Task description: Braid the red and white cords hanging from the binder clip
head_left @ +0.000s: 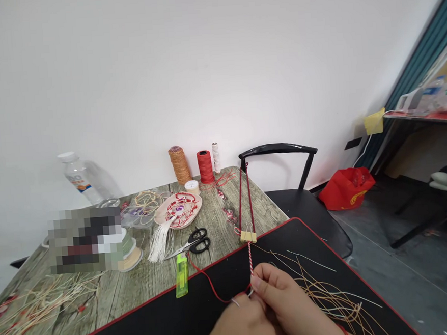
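A red-and-white braided cord (250, 257) runs down from a gold binder clip (248, 236), which hangs on a dark red cord loop (239, 202) stretched back to the chair. My right hand (284, 297) pinches the braid's lower end between thumb and index finger. Close beside it, my left hand (240, 325) is curled round the loose red and white strands. One red strand (212, 285) trails leftward from that hand toward the lighter. Parts of both hands' fingers are hidden behind each other. Beneath them lies a black mat (149, 315) with red edging.
A green lighter (181, 276) and black-handled scissors (198, 240) lie left of the mat. Behind are a plate (196, 213) with red-and-white cord, a red thread spool (205, 167) and a bottle (81, 180). Loose tan cords (332, 297) lie right. A black chair (303, 218) adjoins the table.
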Available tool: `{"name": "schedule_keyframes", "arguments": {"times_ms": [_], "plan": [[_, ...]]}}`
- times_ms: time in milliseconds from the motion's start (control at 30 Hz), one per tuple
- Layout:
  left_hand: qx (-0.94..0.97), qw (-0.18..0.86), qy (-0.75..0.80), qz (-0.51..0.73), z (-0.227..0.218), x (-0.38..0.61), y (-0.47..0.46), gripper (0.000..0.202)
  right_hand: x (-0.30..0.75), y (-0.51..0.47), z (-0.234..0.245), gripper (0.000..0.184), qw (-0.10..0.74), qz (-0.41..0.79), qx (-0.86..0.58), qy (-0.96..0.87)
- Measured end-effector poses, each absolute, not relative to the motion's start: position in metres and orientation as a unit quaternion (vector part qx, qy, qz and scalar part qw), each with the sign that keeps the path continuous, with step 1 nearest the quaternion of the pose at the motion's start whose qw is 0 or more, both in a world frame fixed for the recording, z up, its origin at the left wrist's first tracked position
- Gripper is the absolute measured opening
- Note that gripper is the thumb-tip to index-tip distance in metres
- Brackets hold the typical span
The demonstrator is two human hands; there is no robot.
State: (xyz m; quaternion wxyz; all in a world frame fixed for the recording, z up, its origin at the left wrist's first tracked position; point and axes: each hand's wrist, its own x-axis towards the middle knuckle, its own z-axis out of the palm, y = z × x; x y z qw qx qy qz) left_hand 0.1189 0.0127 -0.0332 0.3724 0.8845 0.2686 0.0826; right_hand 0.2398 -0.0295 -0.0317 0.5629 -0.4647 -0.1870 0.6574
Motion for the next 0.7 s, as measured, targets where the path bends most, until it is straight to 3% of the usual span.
{"name": "schedule_keyframes", "arguments": {"times_ms": [100,267,467,567,700], "plan": [[0.848,0.371,0.344,0.159,-0.010,0.112,0.024,0.009,0.237,-0.029,-0.032,0.052,0.565,0.640,-0.478,-0.206],[0.700,0.580,0.372,0.189,-0.009,0.112,0.029,0.016,0.234,-0.027,-0.029,0.048,0.554,0.607,-0.518,-0.238],[0.613,0.683,0.359,0.173,-0.021,0.120,0.028,0.017,0.237,-0.027,-0.035,0.040,0.556,0.561,-0.544,-0.284],[0.647,0.651,0.373,0.138,-0.018,0.118,0.028,0.009,0.238,-0.026,-0.042,0.035,0.573,0.531,-0.543,-0.308],[0.764,0.505,0.377,0.140,-0.008,0.112,0.030,0.005,0.237,-0.027,-0.044,0.033,0.584,0.534,-0.529,-0.306]]}}
